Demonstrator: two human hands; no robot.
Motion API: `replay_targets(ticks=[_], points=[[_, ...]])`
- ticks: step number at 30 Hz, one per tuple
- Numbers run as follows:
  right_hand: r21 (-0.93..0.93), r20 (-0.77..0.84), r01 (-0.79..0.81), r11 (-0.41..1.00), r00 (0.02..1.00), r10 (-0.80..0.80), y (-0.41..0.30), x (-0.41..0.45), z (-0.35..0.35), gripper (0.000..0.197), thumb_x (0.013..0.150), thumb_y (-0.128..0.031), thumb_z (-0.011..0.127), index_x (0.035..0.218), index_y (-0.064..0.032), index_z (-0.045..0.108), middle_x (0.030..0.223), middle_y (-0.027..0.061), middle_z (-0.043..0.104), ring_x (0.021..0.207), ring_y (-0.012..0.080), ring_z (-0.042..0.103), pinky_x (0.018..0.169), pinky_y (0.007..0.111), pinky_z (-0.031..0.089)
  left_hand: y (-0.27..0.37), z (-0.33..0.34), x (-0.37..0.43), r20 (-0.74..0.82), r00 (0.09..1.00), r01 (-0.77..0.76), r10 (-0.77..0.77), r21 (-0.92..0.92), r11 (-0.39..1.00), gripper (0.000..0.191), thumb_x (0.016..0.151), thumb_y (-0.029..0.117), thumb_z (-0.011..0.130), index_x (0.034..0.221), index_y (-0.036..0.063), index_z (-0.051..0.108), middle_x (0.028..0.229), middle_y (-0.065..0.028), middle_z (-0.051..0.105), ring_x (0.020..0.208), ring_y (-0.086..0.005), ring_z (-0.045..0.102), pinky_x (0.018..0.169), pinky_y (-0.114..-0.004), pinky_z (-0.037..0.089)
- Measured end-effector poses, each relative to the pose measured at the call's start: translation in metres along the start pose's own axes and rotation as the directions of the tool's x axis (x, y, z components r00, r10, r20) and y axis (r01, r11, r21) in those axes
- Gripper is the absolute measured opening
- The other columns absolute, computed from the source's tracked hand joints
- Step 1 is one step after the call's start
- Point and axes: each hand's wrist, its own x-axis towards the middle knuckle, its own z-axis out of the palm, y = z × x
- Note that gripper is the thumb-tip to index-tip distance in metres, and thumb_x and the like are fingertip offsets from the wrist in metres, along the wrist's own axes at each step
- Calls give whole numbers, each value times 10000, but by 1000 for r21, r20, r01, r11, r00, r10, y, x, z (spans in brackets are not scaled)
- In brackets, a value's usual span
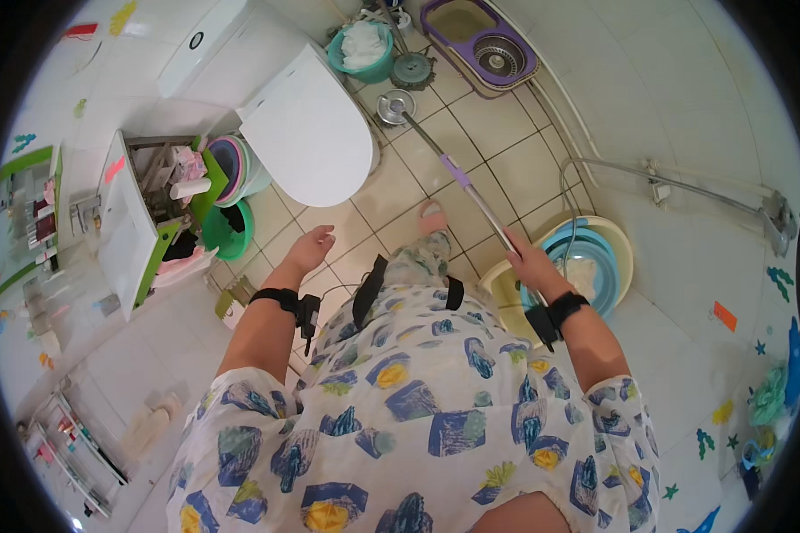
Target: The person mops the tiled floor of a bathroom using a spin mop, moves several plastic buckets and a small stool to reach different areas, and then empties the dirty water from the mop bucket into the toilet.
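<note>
My right hand (pixel 535 266) is closed around the metal handle of a spin mop (pixel 456 172), which slants away from me toward the toilet. Its round mop head (pixel 396 106) rests on the beige floor tiles, with a little of the dark fringe showing at the edge. Nothing is held by my left hand (pixel 310 251); it hovers over the floor, fingers slightly bent and apart, in front of the white toilet (pixel 310 133) with its lid down.
Ahead stand a purple spin-mop bucket (pixel 470 63), a second mop head (pixel 413 69) and a teal trash bin (pixel 379 74). Nested basins (pixel 625 260) and a shower hose (pixel 693 186) lie right. An open-doored cabinet (pixel 130 220) and a green basin (pixel 230 248) are left.
</note>
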Motion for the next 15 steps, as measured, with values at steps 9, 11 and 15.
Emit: replay_targets(ticks=[9,11,15], points=[[15,15,78,997,997,-78,-38,-126,-37,526,854,-166,484,1343,-189,292,808,245,596,675,397,580,624,412,471,-24,22,7,-38,997,55,-61,-158,986,403,852,277,503,1191,60,487,1043,-153,599,958,-261,574,826,-336,447],[-34,140,-75,997,987,79,-41,-132,-57,530,856,-167,478,1348,-186,281,793,246,596,671,400,577,623,423,469,-29,36,-1,-57,996,52,-65,-198,979,396,851,274,504,1183,58,495,1055,-152,596,968,-258,572,829,-334,445],[-175,304,-175,969,926,222,-21,-105,-75,537,860,-169,462,1357,-184,257,755,250,595,655,416,566,618,459,458,-33,44,-15,-35,988,133,-150,-292,947,403,864,293,494,1203,75,488,1085,-152,584,997,-248,555,858,-326,426]])
